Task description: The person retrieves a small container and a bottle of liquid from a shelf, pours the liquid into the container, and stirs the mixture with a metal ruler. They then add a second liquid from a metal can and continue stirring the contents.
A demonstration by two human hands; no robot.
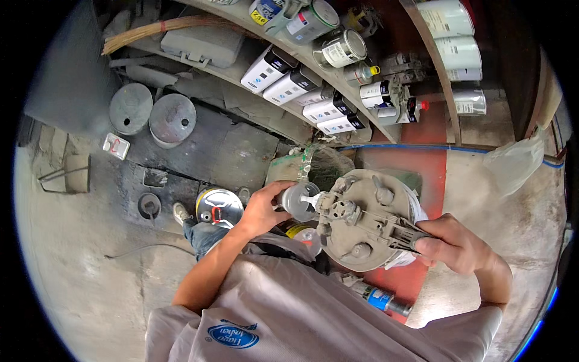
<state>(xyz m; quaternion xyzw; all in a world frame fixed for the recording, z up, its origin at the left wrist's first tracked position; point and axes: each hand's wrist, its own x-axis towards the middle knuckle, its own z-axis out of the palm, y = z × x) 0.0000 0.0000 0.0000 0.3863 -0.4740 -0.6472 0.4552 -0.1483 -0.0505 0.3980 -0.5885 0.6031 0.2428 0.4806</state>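
Note:
My left hand (pixel 263 209) is closed round a clear plastic cup (pixel 294 203), held beside the spout of a paint can. The can is topped by a grey, paint-crusted mixing lid (pixel 350 232) with knobs and a lever handle. White paint (pixel 312 200) shows at the spout, over the cup's rim. My right hand (pixel 453 242) grips the lever handle on the lid's right side. The can is tilted toward the cup, and most of its body is hidden under the lid. I cannot tell how full the cup is.
Shelves ahead hold white rectangular tins (pixel 278 84) and round paint cans (pixel 342 49). A green-stained drum (pixel 289 168) stands just beyond my hands. Near my foot is a metal can with a red cap (pixel 219 207). Two grey drums (pixel 172 119) stand at the left; a plastic bag (pixel 514 161) hangs at right.

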